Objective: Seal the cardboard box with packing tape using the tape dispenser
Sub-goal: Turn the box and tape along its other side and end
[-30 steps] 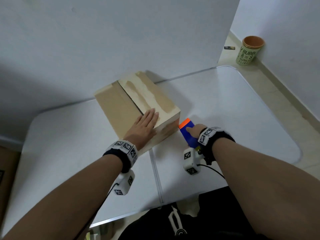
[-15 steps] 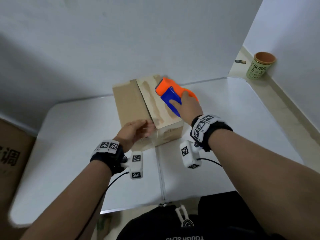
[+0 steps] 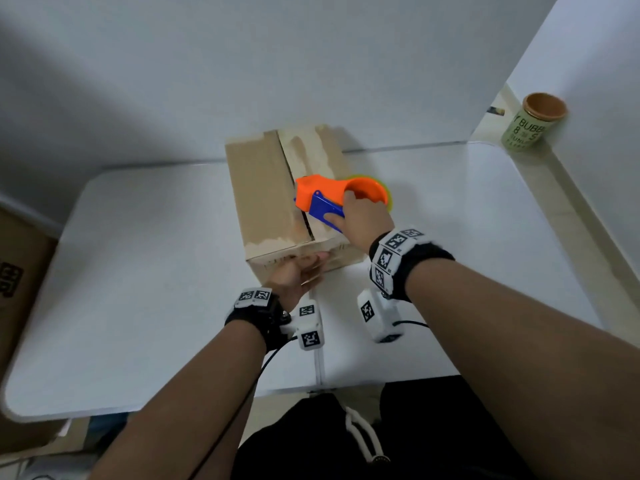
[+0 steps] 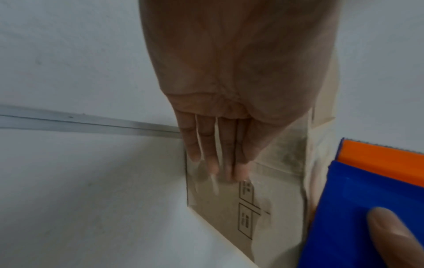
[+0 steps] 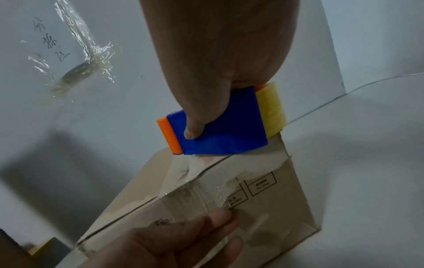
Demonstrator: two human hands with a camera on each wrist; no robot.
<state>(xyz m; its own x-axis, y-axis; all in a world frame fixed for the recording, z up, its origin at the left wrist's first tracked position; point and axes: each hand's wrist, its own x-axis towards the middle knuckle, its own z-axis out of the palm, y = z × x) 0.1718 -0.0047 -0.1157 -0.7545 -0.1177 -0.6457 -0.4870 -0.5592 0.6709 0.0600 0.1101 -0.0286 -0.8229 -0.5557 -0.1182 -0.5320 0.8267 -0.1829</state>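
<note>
Since 0.5 s ago, tape dispenser (image 3: 323, 202) has dropped onto the cardboard box (image 3: 266, 199) top, straddling the centre seam; box sits on the bench (image 3: 450, 220). Right hand (image 3: 367, 216) grip wraps the dispenser. Left hand (image 3: 298, 273), fingers straight, presses the tape end to the near face. Judgement: keep that anchor pinned, drag straight along the seam, steady downward pressure, no skew.

Tan cardboard box (image 3: 263, 188) w/ black printed rectangles; orange-and-blue tape dispenser (image 3: 325, 199), yellowish roll (image 5: 271, 110). White surface (image 3: 156, 271). Black-white checker markers on wristbands (image 3: 394, 247). Green cup (image 3: 530, 126), brown rim.
</note>
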